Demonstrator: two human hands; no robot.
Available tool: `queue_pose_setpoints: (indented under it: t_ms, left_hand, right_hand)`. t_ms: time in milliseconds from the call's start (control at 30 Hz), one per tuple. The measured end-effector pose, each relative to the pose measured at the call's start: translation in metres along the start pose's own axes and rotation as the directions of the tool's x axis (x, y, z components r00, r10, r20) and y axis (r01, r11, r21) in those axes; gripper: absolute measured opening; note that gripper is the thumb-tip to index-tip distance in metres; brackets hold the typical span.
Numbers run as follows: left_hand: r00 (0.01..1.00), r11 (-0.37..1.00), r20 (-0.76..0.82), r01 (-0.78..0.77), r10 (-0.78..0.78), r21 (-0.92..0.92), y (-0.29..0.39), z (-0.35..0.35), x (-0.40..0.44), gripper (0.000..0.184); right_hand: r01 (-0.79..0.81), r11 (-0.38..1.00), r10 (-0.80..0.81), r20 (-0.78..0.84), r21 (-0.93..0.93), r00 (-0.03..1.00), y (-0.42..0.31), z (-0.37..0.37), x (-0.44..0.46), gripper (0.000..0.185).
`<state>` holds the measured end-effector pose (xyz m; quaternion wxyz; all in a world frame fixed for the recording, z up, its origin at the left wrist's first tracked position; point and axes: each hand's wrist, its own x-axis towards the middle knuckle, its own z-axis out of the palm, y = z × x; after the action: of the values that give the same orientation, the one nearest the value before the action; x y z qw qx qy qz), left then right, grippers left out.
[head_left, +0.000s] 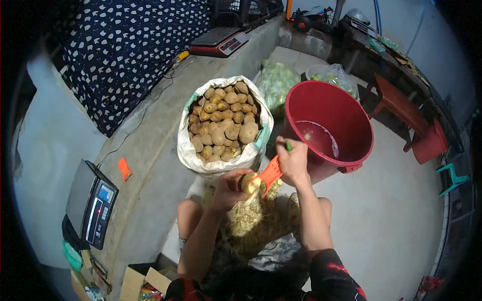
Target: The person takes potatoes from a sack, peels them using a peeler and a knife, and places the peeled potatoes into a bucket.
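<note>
My left hand [227, 191] holds a partly peeled potato [247, 183], its pale flesh showing on the right side. In my right hand [293, 159] is an orange peeler [269, 175], its blade end against the potato; a bit of green shows at the grip. A strip of peel hangs below the potato. Peelings [246, 220] lie in a heap on the floor between my legs. Just beyond my hands, a white sack [188, 154] stands full of unpeeled potatoes [223, 120]. The red tub [326, 103] beside it holds some liquid and a pale piece.
Bagged green vegetables [278, 83] stand behind the tub. A red stool [399, 103] is on the right. On the left ledge are a digital scale [98, 208] and an orange object [124, 169]; another scale [218, 42] sits farther back. An open carton [133, 283] is at bottom left.
</note>
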<state>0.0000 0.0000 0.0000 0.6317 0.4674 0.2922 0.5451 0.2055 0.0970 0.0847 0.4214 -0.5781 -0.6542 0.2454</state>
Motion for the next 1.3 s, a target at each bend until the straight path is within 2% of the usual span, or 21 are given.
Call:
queue_pose_setpoints:
  t_ms: [33,67,100,167,233,267,367,433,500,567,633,700,767,833,900,967,1033,1067,1100,1167,1300]
  left_hand:
    - [1.000,0.997,-0.026,-0.014,0.013,-0.075,-0.001,-0.001,-0.003,0.070]
    - [0.998,0.988,-0.051,-0.036,0.029,-0.149,0.002,-0.001,-0.003,0.070]
    - [0.997,0.993,-0.022,-0.074,0.072,-0.095,0.016,-0.018,0.017,0.070]
    - [0.998,0.994,0.018,0.064,-0.063,-0.085,0.027,-0.010,0.019,0.068]
    - [0.996,0.976,0.029,0.092,-0.088,-0.198,0.032,-0.004,0.020,0.067]
    - [0.999,0.991,0.021,0.040,-0.038,-0.130,0.034,0.002,0.023,0.068]
    - [0.998,0.995,0.042,-0.046,0.049,-0.085,0.025,0.003,0.017,0.067]
    - [0.990,0.976,0.055,-0.117,0.129,-0.183,0.021,0.001,0.013,0.067]
    - [0.994,0.959,0.073,-0.057,0.080,-0.276,0.018,-0.007,0.016,0.067]
    - [0.996,0.936,0.086,0.034,-0.004,-0.351,0.014,-0.006,0.016,0.068]
    - [0.998,0.978,0.069,0.017,-0.002,-0.206,0.021,0.005,0.015,0.068]
    - [0.999,0.983,0.020,0.035,-0.032,-0.179,0.021,0.007,0.009,0.069]
    - [0.997,0.919,0.082,0.043,-0.012,-0.393,-0.002,-0.011,0.011,0.068]
    - [0.999,0.982,0.003,0.052,-0.053,-0.180,0.015,0.001,0.009,0.070]
    - [0.998,0.939,0.063,0.022,-0.001,-0.343,0.011,0.004,0.009,0.072]
    - [0.995,0.960,0.096,0.028,-0.001,-0.280,0.008,0.006,0.005,0.074]
    - [0.994,0.984,0.001,-0.105,0.106,-0.141,0.012,0.013,0.002,0.072]
    - [1.000,0.993,0.017,-0.023,0.025,-0.112,-0.003,-0.006,0.005,0.072]
    - [0.999,0.993,0.019,-0.030,0.032,-0.110,0.000,-0.006,0.006,0.072]
    - [0.996,0.913,0.082,0.058,-0.027,-0.404,0.008,-0.005,0.008,0.071]
    - [0.997,0.976,0.035,-0.059,0.068,-0.211,0.011,0.011,0.004,0.073]
  right_hand:
    - [0.031,0.997,-0.022,-0.120,0.076,0.993,0.015,0.003,0.007,0.020]
    - [0.052,0.996,-0.067,-0.212,-0.075,0.975,0.033,0.003,0.017,0.026]
    - [0.019,1.000,-0.014,-0.225,0.019,0.974,0.026,0.009,0.038,0.033]
    - [-0.069,0.973,0.095,-0.111,0.220,0.989,0.019,0.002,0.030,0.034]
    - [0.061,0.931,-0.046,-0.049,0.360,0.998,-0.004,0.014,0.015,0.042]
    - [0.206,0.951,-0.191,-0.086,0.231,0.978,-0.004,0.017,0.010,0.041]
    - [0.110,0.987,-0.093,-0.137,0.117,0.986,0.008,0.018,0.014,0.022]
    - [0.076,0.995,-0.061,-0.213,0.065,0.975,0.027,0.011,0.027,0.025]
    - [-0.106,0.972,0.133,-0.118,0.211,0.984,0.026,0.006,0.027,0.029]
    - [0.019,0.951,0.002,-0.069,0.310,0.998,0.011,0.016,0.012,0.034]
    - [0.165,0.977,-0.160,-0.051,0.136,0.986,-0.009,0.010,-0.003,0.026]
    - [0.138,0.977,-0.114,-0.148,0.163,0.982,0.008,0.015,0.007,0.024]
    - [0.019,0.988,0.013,-0.208,0.154,0.978,0.026,0.010,0.019,0.027]
    - [-0.110,0.936,0.158,-0.121,0.333,0.980,0.006,0.001,0.011,0.041]
    - [0.007,0.924,0.010,-0.043,0.383,0.999,0.003,0.013,-0.002,0.041]
    - [0.242,0.941,-0.207,-0.162,0.238,0.965,-0.003,0.019,-0.010,0.039]
    - [0.077,0.979,-0.046,-0.166,0.187,0.985,0.023,0.019,0.003,0.029]
    - [0.059,0.989,-0.030,-0.211,0.133,0.977,0.036,0.015,0.011,0.032]
    - [0.019,0.961,0.055,-0.258,0.276,0.964,0.017,0.009,0.010,0.039]
    - [-0.050,0.913,0.130,-0.172,0.404,0.976,0.000,0.001,0.005,0.039]
    - [0.135,0.948,-0.110,-0.102,0.289,0.989,-0.005,0.017,-0.013,0.034]
